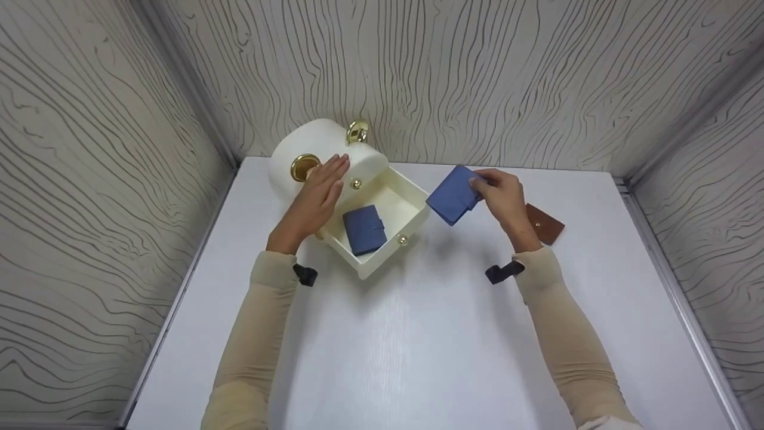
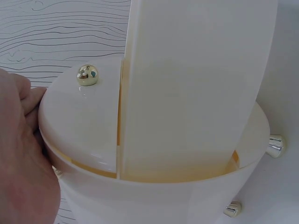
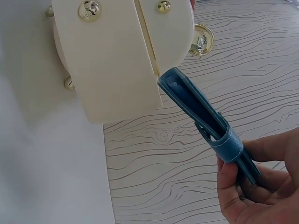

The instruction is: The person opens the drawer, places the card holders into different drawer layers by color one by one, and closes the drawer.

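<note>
White box [image 1: 326, 136] in all views

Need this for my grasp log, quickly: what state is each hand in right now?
Left hand: open, at the white drawer box.
Right hand: closed, pinching a blue strap wallet.

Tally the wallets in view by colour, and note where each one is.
Blue: 2, a held wallet in the right hand and a second wallet lying in the open drawer
Brown: 1, a brown wallet on the table, partly hidden behind the right wrist
Total: 3
</note>
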`<action>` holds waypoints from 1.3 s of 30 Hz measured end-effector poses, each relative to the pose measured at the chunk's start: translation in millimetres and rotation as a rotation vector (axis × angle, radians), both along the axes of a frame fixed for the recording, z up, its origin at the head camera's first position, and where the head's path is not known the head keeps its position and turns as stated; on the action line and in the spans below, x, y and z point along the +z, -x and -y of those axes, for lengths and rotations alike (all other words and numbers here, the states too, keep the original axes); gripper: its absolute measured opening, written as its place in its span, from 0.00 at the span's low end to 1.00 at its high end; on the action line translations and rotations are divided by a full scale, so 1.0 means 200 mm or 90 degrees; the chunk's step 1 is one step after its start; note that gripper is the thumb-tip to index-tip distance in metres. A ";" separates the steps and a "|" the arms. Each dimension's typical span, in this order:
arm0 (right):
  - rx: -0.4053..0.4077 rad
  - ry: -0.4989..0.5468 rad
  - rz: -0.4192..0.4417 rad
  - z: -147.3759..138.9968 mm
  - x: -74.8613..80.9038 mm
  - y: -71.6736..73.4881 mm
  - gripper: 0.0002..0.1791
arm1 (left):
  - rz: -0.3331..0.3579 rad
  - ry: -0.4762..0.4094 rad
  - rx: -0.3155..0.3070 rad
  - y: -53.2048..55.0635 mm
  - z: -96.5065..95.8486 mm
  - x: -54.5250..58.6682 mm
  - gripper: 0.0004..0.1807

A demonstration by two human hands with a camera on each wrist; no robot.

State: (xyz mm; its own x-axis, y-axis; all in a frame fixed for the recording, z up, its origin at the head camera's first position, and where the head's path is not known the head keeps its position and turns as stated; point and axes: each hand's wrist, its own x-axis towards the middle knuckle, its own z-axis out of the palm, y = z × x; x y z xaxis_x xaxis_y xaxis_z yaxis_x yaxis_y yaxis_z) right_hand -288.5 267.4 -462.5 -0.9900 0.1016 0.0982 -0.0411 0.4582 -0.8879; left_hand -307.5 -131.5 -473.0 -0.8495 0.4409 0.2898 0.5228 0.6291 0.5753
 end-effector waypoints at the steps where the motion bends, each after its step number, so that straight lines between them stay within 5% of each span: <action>1: 0.001 0.004 -0.001 0.01 0.00 0.00 0.20 | 0.000 0.000 0.000 0.00 0.00 0.00 0.29; 30: 0.011 0.104 -0.007 0.18 0.00 0.05 0.22 | -0.010 0.003 0.000 0.01 0.00 -0.01 0.29; 39: 0.021 0.121 -0.024 0.24 -0.02 0.06 0.20 | 0.017 0.006 0.009 0.00 0.00 0.00 0.29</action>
State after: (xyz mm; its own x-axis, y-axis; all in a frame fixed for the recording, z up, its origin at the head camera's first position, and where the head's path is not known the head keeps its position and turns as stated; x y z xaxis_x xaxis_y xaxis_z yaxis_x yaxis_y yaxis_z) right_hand -299.7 219.0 -466.1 -0.9890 0.0898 0.1177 -0.0882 0.2811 -0.9556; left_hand -307.1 -131.5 -472.7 -0.8629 0.4317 0.2628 0.4986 0.6418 0.5827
